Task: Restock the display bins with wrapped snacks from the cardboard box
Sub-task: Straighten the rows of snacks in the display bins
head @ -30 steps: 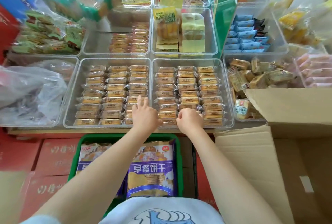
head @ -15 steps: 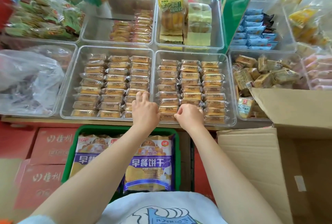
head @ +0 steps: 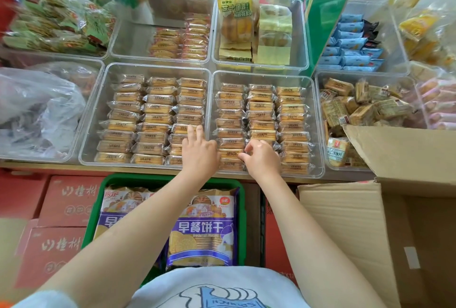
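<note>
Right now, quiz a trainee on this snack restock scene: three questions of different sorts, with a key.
1. True or false: the left hand rests with straight fingers on the wrapped golden biscuit packs in the left clear plastic bin.
2. Where is the right hand? A) inside the open brown cardboard box B) at the front packs of the right clear plastic bin C) on the green crate
3. Fill in: the cardboard box stands on the person's ___ side.

Key: 1 true; 2 B; 3 right.
</note>
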Available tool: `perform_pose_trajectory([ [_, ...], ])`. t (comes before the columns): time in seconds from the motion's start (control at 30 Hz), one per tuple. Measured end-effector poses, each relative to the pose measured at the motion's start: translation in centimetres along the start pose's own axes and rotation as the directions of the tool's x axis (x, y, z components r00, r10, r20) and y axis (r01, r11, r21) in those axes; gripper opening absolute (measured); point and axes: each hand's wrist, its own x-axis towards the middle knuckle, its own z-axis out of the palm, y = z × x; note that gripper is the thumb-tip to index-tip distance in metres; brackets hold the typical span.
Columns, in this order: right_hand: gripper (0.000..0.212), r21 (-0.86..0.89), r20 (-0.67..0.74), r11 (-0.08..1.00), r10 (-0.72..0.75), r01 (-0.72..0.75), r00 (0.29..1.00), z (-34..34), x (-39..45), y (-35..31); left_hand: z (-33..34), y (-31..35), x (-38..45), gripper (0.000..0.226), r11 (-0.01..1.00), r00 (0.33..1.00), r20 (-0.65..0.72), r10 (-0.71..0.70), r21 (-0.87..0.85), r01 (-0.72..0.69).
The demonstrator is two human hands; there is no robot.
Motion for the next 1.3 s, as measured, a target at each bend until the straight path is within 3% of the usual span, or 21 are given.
perform_pose_trajectory([
  [0.1,0.017,0.033,0.001,0.999,-0.001,0.001,1.0,0.0,0.1,0.0,0.0,0.0,0.2,0.029,0.999,1.0,-0.012,0.008,-0.049,-0.009],
  [0.37,0.016,0.158,-0.012,0.987,-0.031,0.032,0.999,-0.1,0.1,0.4,0.6,-1.3,-1.0,0.018,0.992,0.974,-0.22,0.053,-0.099,-0.076],
  [0.73,0.013,0.076,0.055,0.995,-0.07,0.066,0.996,-0.5,0.6,0.3,0.2,-0.6,-0.4,0.021,0.998,0.99,-0.138,0.015,-0.066,-0.024],
  [0.87,0.019,0.139,0.119,0.989,-0.072,0.056,0.99,-1.5,0.6,0.6,0.2,-0.7,-0.4,0.027,0.996,0.994,-0.107,0.016,-0.089,-0.025],
  [0.97,0.032,0.0,0.184,0.995,-0.093,0.095,0.979,-2.0,0.3,0.6,0.0,-0.8,-0.7,0.041,0.997,0.999,-0.041,0.023,-0.072,-0.026],
  [1.07,0.036,-0.129,0.164,0.986,-0.086,0.108,0.983,-1.5,0.1,0.0,-0.1,-0.6,-0.7,0.045,0.998,0.999,-0.031,0.007,-0.067,-0.009],
  [1.3,0.036,-0.194,0.145,0.975,-0.08,0.108,0.986,-0.9,0.4,-0.5,0.3,-0.3,-0.4,0.049,0.998,0.999,-0.037,-0.011,-0.058,0.009],
])
